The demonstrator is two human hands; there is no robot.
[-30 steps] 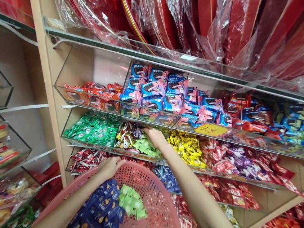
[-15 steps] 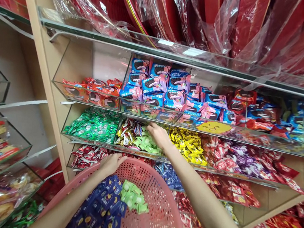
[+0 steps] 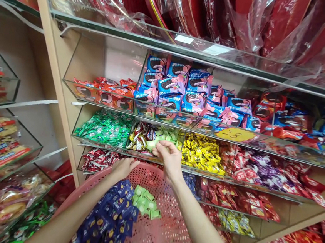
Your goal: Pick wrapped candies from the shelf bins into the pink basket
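Observation:
My left hand is closed on the rim of a pink perforated plastic basket. Inside it lie dark blue wrapped candies and a smaller heap of light green ones. Just above the basket's far rim, my right hand pinches light green wrapped candy between thumb and fingers; how many pieces cannot be made out. Behind that hand is a clear shelf bin with more light green candies beside brown and gold wrapped ones.
Green candies and yellow candies fill neighbouring bins. Blue-and-pink cookie packs stand on the shelf above, with a yellow price tag on its front. A wooden upright divides the shelves. Red wrapped candies lie lower right.
My right hand has come out of the light green candy bin, down and toward the basket, with light green candy in its fingers. The left hand still grips the rim. The view has shifted slightly.

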